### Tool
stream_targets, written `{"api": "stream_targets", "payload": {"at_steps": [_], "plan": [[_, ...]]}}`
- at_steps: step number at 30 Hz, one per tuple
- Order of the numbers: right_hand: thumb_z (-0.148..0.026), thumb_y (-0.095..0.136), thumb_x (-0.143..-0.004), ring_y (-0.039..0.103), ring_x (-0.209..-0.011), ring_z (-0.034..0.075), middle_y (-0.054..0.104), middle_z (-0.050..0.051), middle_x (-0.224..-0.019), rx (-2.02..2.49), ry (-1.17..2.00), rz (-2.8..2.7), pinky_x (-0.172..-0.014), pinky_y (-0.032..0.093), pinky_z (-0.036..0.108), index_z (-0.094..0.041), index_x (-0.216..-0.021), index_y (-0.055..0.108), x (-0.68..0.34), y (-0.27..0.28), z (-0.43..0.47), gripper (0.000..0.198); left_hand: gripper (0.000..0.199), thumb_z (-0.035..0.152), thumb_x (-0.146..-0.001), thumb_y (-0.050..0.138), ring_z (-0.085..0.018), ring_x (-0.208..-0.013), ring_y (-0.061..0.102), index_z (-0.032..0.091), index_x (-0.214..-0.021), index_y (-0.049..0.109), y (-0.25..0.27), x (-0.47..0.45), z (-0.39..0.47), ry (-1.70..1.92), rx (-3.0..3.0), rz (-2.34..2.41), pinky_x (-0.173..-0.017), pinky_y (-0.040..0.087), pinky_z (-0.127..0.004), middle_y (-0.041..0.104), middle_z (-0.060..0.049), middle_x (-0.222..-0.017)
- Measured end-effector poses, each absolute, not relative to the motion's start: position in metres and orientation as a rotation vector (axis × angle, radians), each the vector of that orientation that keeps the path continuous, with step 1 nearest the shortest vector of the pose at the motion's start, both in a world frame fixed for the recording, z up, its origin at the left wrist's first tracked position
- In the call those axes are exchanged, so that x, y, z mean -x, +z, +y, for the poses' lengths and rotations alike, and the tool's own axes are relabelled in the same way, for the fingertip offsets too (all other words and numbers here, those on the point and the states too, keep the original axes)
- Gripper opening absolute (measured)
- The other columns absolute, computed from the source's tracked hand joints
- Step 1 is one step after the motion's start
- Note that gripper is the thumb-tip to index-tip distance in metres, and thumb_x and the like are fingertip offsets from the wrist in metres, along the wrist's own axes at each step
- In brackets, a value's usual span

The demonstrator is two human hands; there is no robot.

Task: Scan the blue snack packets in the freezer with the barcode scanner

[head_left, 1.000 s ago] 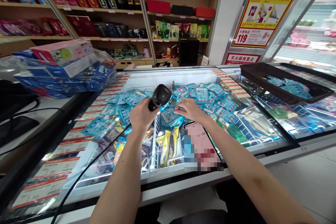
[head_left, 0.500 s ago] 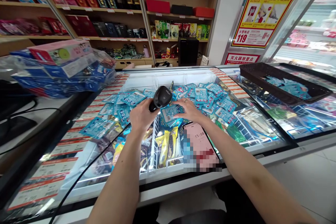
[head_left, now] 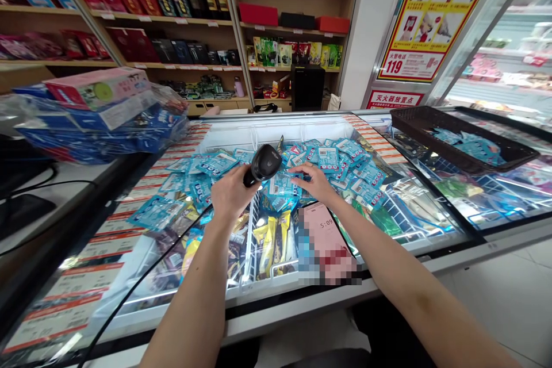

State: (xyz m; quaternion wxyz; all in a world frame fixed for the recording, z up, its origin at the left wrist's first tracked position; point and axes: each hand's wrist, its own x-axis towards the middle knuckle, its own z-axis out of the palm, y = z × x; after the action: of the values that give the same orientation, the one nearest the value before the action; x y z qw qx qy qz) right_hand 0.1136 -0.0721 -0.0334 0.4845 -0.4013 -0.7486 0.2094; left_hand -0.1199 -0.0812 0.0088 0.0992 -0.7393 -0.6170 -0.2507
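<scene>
In the head view my left hand is wrapped around the handle of a black corded barcode scanner, whose head points away over the packets. My right hand reaches in from the right. Its thumb and fingers are curved and apart, close to a small blue packet under the scanner; whether they touch it I cannot tell. Many similar blue packets lie heaped on the glass top of a chest freezer, to both sides of my hands. A phone lies face up below my right hand, partly blurred out.
At left, a plastic-wrapped stack of blue boxes stands beside the freezer. A dark brown basket with more blue packets sits at right. The scanner's black cable runs across the glass to the lower left. Stocked shelves stand behind.
My right hand's thumb and fingers have drawn back slightly from the packet under the scanner, which shows a bluer face now. My left hand keeps the scanner in nearly the same place.
</scene>
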Motion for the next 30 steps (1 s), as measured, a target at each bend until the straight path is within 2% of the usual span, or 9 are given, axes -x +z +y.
{"api": "stream_targets", "payload": {"at_steps": [4,9,15,20,25,30], "plan": [[-0.035,0.062,-0.079,0.057,-0.089,0.015,0.062,0.002,-0.095,0.972,0.546,-1.755,-0.081,0.043,0.028,-0.023,-0.100,0.066,-0.114,-0.036,-0.069,0.025,0.037,0.050,-0.075,0.051,-0.021,-0.088,0.061,0.028,-0.103,0.060,0.008,0.120,-0.081,-0.747,2.197,-1.799,-0.058,0.036,-0.028,0.066,0.000,-0.101],[-0.037,0.059,-0.079,0.058,-0.078,0.013,0.064,0.002,-0.099,0.966,0.665,-1.596,-0.069,0.046,0.025,-0.022,-0.099,0.064,-0.118,-0.035,-0.066,0.026,0.036,0.049,-0.076,0.051,-0.021,-0.088,0.061,0.026,-0.101,0.060,0.010,0.119,-0.082,-0.746,2.214,-1.791,-0.059,0.036,-0.027,0.067,-0.001,-0.100],[-0.038,0.058,-0.078,0.053,-0.067,0.012,0.066,0.002,-0.094,1.113,0.508,-1.420,-0.064,0.045,0.026,-0.020,-0.098,0.065,-0.129,-0.030,-0.065,0.028,0.037,0.046,-0.074,0.052,-0.020,-0.086,0.061,0.025,-0.103,0.060,0.013,0.118,-0.085,-0.759,2.331,-1.718,-0.063,0.039,-0.026,0.066,-0.002,-0.099],[-0.038,0.056,-0.078,0.052,-0.066,0.013,0.066,0.003,-0.091,1.157,0.426,-1.302,-0.063,0.044,0.026,-0.019,-0.101,0.064,-0.146,-0.030,-0.060,0.030,0.037,0.045,-0.073,0.053,-0.021,-0.089,0.061,0.025,-0.103,0.060,0.012,0.117,-0.085,-0.761,2.394,-1.666,-0.066,0.040,-0.026,0.066,-0.001,-0.100],[-0.037,0.055,-0.078,0.052,-0.067,0.013,0.066,0.004,-0.095,1.152,0.379,-1.228,-0.065,0.043,0.026,-0.018,-0.100,0.064,-0.156,-0.032,-0.056,0.031,0.036,0.043,-0.074,0.053,-0.020,-0.085,0.061,0.025,-0.104,0.060,0.009,0.117,-0.084,-0.693,2.500,-1.553,-0.062,0.038,-0.026,0.067,-0.001,-0.098],[-0.038,0.057,-0.076,0.049,-0.063,0.012,0.066,0.003,-0.089,1.155,0.369,-1.193,-0.062,0.042,0.025,-0.018,-0.098,0.065,-0.160,-0.033,-0.055,0.031,0.035,0.043,-0.076,0.050,-0.020,-0.086,0.061,0.026,-0.106,0.060,0.007,0.115,-0.085,-0.606,2.557,-1.497,-0.062,0.038,-0.026,0.067,-0.001,-0.099]]}}
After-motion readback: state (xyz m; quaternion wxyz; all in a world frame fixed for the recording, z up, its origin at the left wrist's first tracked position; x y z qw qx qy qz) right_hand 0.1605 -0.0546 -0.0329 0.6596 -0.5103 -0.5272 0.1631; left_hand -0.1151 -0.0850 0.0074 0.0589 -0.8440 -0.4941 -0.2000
